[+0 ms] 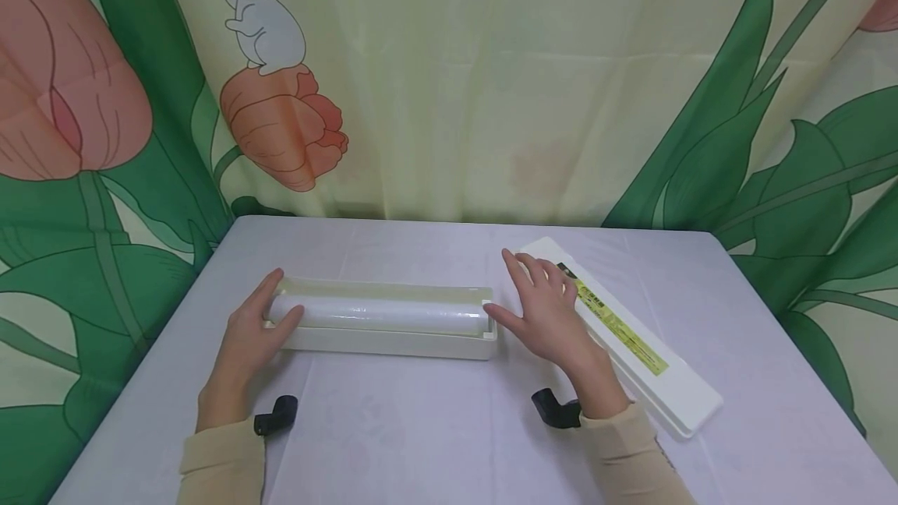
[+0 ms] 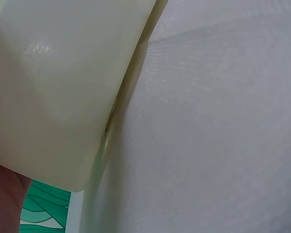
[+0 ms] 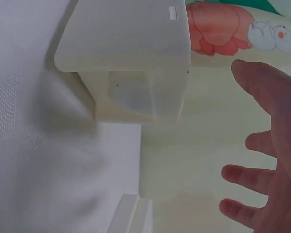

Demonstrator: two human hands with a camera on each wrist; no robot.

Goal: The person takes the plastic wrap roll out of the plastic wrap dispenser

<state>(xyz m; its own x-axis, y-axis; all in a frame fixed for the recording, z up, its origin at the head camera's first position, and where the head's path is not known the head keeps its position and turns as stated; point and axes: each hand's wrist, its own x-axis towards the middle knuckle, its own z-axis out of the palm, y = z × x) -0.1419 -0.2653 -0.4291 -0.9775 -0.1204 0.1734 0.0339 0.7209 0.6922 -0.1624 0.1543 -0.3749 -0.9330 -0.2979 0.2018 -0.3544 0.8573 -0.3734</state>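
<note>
two hands: left [image 1: 247, 337] around box [image 1: 389, 343] end, right [image 1: 550, 318] splayed nearby

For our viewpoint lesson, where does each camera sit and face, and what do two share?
Head: on the head, facing forward and down at the white box; left grip, right grip, sleeves show.
Left wrist: worn there, facing box and tablecloth; left grip partly shows.
Right wrist: worn there, facing box and backdrop; right grip shows.
Head and right wrist share a printed animal.
</note>
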